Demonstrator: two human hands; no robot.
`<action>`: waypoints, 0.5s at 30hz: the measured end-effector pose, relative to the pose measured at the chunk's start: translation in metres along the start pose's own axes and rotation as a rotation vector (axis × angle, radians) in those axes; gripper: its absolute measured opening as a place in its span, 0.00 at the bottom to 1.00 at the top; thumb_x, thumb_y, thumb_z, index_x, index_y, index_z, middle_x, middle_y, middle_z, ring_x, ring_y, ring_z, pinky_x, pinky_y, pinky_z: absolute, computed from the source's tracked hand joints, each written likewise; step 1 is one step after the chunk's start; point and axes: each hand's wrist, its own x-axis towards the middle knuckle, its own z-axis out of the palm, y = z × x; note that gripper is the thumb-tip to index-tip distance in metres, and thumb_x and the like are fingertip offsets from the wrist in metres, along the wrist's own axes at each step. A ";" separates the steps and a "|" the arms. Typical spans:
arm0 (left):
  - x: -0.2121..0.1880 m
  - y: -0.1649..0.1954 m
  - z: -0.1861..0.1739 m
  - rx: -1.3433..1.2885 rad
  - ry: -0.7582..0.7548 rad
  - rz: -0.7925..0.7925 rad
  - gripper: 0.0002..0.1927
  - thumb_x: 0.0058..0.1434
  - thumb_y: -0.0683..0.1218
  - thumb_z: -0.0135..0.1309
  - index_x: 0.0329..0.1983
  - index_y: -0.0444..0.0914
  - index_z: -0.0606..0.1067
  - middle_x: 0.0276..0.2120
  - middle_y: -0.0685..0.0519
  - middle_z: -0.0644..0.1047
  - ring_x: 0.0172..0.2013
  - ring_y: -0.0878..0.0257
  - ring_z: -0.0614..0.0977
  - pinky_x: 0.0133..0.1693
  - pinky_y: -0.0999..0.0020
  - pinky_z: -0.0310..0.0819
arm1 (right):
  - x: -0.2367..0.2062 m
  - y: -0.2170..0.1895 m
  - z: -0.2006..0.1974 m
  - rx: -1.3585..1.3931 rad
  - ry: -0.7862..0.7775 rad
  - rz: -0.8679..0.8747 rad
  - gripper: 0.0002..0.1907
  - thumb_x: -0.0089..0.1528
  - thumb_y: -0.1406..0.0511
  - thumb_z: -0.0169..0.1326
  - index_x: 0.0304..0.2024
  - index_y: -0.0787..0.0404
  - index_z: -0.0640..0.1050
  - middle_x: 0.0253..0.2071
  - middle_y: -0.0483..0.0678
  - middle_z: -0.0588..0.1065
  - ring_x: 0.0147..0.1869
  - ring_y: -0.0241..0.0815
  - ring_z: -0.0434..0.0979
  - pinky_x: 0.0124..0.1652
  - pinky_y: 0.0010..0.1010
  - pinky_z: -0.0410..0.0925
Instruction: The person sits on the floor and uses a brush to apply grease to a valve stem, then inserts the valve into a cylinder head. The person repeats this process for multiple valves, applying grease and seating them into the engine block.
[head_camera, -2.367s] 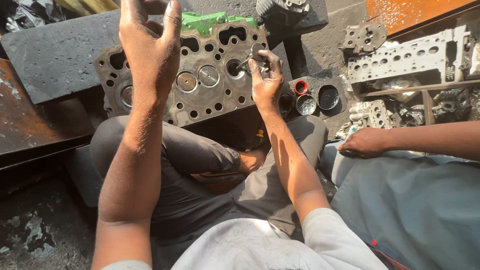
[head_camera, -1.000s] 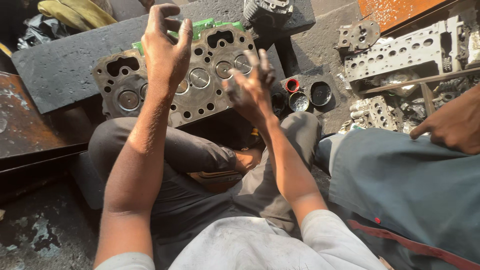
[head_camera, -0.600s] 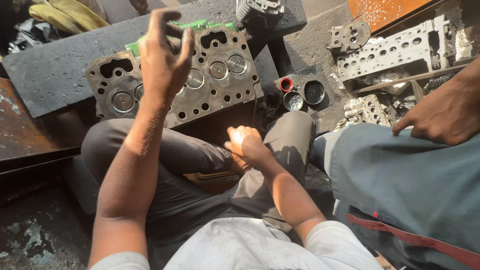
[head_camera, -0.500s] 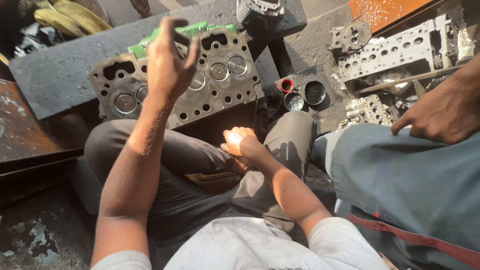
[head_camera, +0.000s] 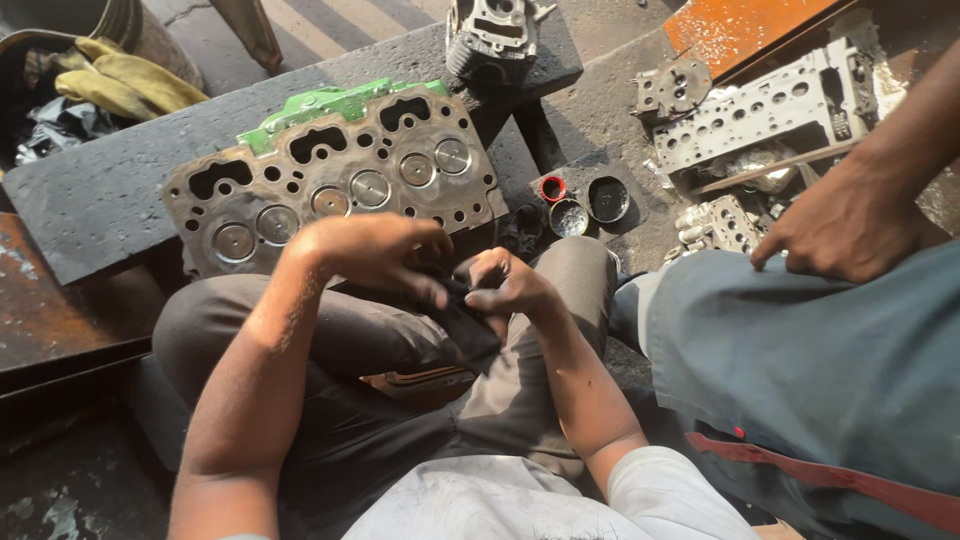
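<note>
Left hand (head_camera: 375, 255) and right hand (head_camera: 505, 290) both pinch dark rag (head_camera: 465, 325) over lap, fingers closed on it. Better: wipe fingertips thoroughly, keeping grit off cylinder head (head_camera: 335, 185) valves.

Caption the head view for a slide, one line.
Both hands, left hand and right hand, grip a dark cloth before a cylinder head.

Both hands together over the lap: left hand (head_camera: 372, 255) and right hand (head_camera: 508, 290) pinched on a dark rag (head_camera: 462, 322), fingers closed around its folds. Just beyond the knees, a rusty cylinder head (head_camera: 340, 185) leaned against a dark slab (head_camera: 100, 195), valves facing up. Beside it, three small round cups (head_camera: 578, 203). At right, a co-worker's hand (head_camera: 840, 225) rested on grey-blue trousers (head_camera: 800, 360).
</note>
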 end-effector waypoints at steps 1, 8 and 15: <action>0.000 0.008 0.001 -0.012 -0.038 0.033 0.37 0.51 0.62 0.68 0.56 0.38 0.71 0.44 0.44 0.81 0.45 0.51 0.84 0.44 0.57 0.79 | -0.002 0.000 -0.001 0.140 0.051 0.011 0.16 0.61 0.65 0.63 0.24 0.64 0.71 0.33 0.45 0.73 0.39 0.36 0.71 0.40 0.31 0.65; -0.011 0.028 -0.013 0.007 -0.040 -0.036 0.16 0.59 0.56 0.57 0.42 0.42 0.80 0.28 0.50 0.84 0.28 0.56 0.85 0.34 0.60 0.79 | 0.009 0.002 0.012 0.360 0.243 -0.037 0.20 0.70 0.57 0.58 0.30 0.62 0.70 0.37 0.42 0.69 0.44 0.33 0.65 0.46 0.26 0.61; -0.032 0.003 -0.035 -0.169 0.240 0.029 0.10 0.61 0.47 0.58 0.44 0.41 0.79 0.32 0.51 0.84 0.32 0.60 0.84 0.35 0.64 0.81 | 0.036 -0.022 0.022 0.367 0.267 -0.029 0.17 0.72 0.55 0.52 0.40 0.62 0.70 0.44 0.42 0.68 0.41 0.31 0.66 0.40 0.23 0.63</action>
